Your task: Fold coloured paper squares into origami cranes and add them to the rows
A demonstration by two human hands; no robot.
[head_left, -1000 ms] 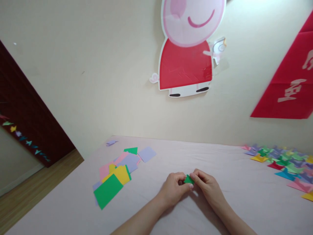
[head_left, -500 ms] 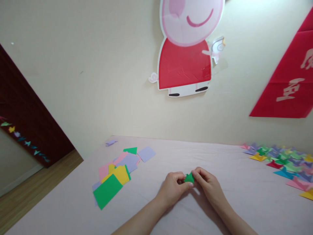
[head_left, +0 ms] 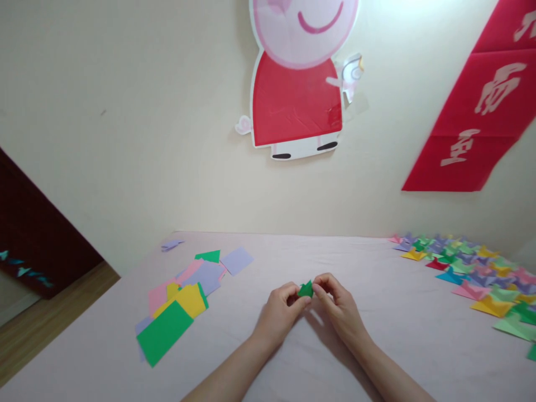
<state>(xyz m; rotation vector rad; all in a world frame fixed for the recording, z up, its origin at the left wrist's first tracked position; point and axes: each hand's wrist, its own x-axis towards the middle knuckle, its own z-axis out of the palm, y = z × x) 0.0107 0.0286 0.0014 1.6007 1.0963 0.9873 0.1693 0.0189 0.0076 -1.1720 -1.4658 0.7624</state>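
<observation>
A small folded green paper (head_left: 306, 290) is held just above the pale cloth surface (head_left: 268, 357), in front of me. My left hand (head_left: 278, 312) pinches its left side and lower edge between thumb and fingers. My right hand (head_left: 336, 304) closes thumb and forefinger on its upper right corner. The fingertips cover parts of the paper, so its whole shape is hidden.
Flat sheets of coloured paper, a green sheet (head_left: 165, 334) on top, lie in a loose pile at left. Many folded paper pieces, one of them yellow (head_left: 494, 305), stand in rows at right. Behind rises a wall with a cartoon pig cutout (head_left: 297, 103) and red banner (head_left: 456, 123).
The view has swung to the right, so the scene appears further left and more folded pieces show. Both hands still grip the green paper, which looks slightly turned.
</observation>
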